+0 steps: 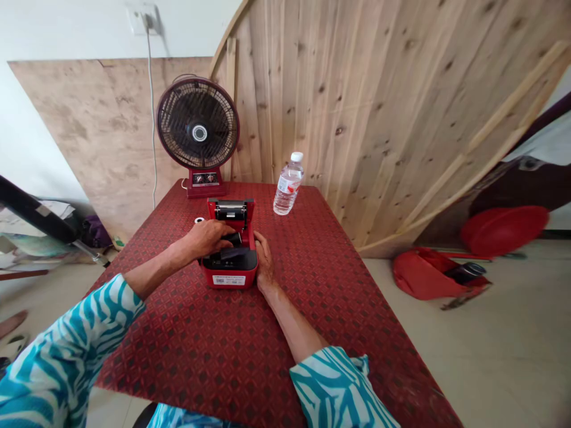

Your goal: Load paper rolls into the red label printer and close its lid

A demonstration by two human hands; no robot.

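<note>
A small red and black printer (pixel 229 278), which looks like a label printer, stands on the table with its lid (pixel 232 209) raised and a white label on its near side. My left hand (pixel 209 238) reaches into the compartment from the left, fingers bent round a dark part; what they hold is partly hidden. Along the printer's right side lies my right hand (pixel 264 261), its fingers stretched out against the casing. Just behind my left hand, a small white roll (pixel 199 220) shows at the printer's left.
On the red patterned table (pixel 312 309), a maroon fan (pixel 199 128) stands at the back left and a water bottle (pixel 289 184) at the back right. Wooden boards (pixel 357 107) rise behind. A red bag (pixel 423 273) sits on the floor, right.
</note>
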